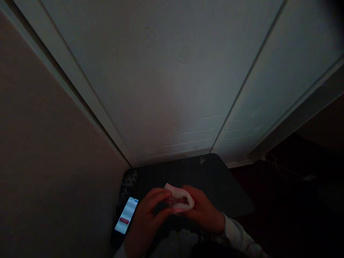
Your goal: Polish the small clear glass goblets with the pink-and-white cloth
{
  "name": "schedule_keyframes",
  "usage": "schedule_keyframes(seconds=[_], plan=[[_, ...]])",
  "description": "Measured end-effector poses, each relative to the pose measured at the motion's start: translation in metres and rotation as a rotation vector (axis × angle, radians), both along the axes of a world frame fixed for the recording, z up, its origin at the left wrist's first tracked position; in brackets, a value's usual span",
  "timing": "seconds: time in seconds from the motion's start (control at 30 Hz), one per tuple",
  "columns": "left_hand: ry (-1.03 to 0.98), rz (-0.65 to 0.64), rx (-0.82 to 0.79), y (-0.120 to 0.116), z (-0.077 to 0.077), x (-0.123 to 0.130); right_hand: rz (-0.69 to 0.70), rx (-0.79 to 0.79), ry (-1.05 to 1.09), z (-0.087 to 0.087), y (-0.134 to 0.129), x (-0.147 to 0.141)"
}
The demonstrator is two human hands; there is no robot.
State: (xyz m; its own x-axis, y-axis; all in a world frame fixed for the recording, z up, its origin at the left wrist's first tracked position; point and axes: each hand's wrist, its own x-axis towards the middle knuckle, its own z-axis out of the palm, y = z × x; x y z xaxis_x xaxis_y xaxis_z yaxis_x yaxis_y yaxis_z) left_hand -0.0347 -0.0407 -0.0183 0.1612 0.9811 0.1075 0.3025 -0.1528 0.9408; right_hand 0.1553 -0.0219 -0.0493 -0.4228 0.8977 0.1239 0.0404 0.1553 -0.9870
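Observation:
Between both hands is a pink-and-white soft wrap (186, 206), curved round into an open loop. Something brownish and partly shiny shows inside it, too dim to name. My left hand (150, 211) pinches its left side, fingertips on the upper edge and thumb along the lower one. Around the right side my right hand (205, 211) is closed, its palm partly hidden. A dark grey tabletop (215, 186) lies just beneath the hands.
A lit phone (127, 215) lies left of my left hand. Clear crumpled plastic pieces (130, 179) are at the table's back left corner, and a small clear piece (202, 160) is near its back edge. White panels (166, 89) rise behind; a white cable (279, 168) is at right.

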Motion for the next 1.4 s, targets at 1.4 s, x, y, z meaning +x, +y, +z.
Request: schedule_keyframes(seconds=[1.4], plan=[[0.121, -0.118, 0.080, 0.009, -0.002, 0.004, -0.247, -0.513, 0.487, -0.018, 0.009, -0.017]])
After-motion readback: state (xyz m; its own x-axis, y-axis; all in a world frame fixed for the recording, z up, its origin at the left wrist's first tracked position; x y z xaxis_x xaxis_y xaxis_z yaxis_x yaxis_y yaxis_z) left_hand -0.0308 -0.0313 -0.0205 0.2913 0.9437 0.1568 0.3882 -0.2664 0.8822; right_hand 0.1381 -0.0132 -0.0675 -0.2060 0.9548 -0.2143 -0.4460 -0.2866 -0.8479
